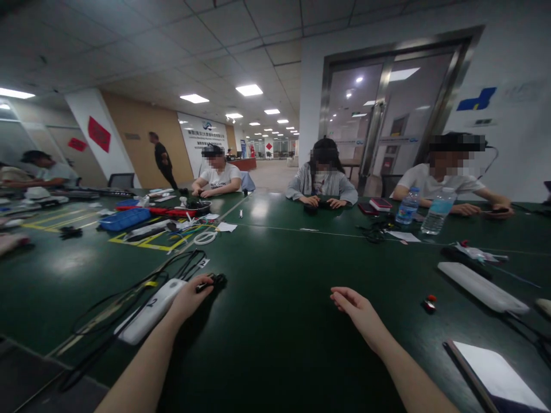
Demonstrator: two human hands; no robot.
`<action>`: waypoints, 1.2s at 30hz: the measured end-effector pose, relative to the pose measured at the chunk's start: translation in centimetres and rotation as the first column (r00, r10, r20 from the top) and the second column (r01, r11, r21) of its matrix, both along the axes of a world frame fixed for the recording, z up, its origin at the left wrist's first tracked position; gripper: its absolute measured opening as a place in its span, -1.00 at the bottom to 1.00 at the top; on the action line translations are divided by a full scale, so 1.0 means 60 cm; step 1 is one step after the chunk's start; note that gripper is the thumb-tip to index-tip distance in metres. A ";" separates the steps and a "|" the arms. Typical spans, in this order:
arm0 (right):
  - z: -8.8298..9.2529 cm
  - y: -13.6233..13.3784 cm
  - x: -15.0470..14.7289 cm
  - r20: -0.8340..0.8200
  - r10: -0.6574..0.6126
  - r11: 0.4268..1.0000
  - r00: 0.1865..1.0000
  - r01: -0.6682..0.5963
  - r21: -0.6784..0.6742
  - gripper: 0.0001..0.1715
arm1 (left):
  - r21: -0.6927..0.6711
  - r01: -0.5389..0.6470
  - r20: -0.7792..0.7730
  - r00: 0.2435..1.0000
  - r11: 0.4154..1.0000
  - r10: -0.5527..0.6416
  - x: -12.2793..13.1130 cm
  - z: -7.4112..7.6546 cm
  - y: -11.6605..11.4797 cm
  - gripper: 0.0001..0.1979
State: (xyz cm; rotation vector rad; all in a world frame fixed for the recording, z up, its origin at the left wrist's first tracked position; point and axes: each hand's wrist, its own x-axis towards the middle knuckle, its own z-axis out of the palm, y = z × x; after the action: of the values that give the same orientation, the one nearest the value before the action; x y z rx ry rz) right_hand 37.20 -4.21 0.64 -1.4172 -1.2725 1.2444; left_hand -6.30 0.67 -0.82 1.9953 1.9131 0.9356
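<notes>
My left hand [196, 292] is closed around a coiled black cable [219, 280] on the green table, just beyond a white power strip [150, 312] marked "2". Part of the coil lies hidden under my fingers. Farther to the right, my right hand [350, 304] is held over the table with its fingers curled together, and nothing shows in them. Loose black cords [172, 272] run beside the power strip on the left. A small red and silver item [429, 304] sits to the right of my right hand.
Right side: a white strip-shaped device [482, 287], a tablet-like object [495, 373] and two water bottles [439, 212]. A blue basket [124, 219] stands at left among tools and wires. Across the green table [275, 258], several people sit with small objects; another person [161, 158] stands behind.
</notes>
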 end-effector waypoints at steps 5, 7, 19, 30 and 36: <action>0.004 -0.001 0.001 0.015 -0.026 0.999 1.000 0.026 -0.025 -0.58 | 0.028 -0.033 0.001 0.999 0.999 0.033 0.012 0.005 -0.011 -0.76; 0.003 0.000 0.003 0.016 -0.013 1.000 1.000 0.014 -0.022 -0.56 | 0.060 -0.004 -0.015 1.000 0.998 0.005 0.022 0.009 -0.011 -0.79; 0.003 0.000 0.001 0.035 -0.019 0.999 0.999 0.020 -0.028 -0.57 | 0.169 0.082 -0.264 0.964 0.982 -0.035 0.029 0.011 -0.011 -0.83; -0.002 0.004 0.006 0.046 -0.011 0.999 0.999 0.014 -0.046 -0.52 | 0.072 0.097 -0.157 0.984 0.993 -0.085 0.035 0.006 -0.008 -0.72; -0.007 0.008 0.011 0.047 -0.009 0.998 0.999 0.011 -0.061 -0.51 | 0.071 0.059 -0.089 0.995 0.996 -0.053 0.043 0.001 -0.005 -0.75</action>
State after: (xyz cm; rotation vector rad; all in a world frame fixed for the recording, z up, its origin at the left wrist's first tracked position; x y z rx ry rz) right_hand 37.85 -3.73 0.21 -1.5021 -1.2668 1.2594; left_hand -3.73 0.35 -0.75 2.1533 1.8818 0.9323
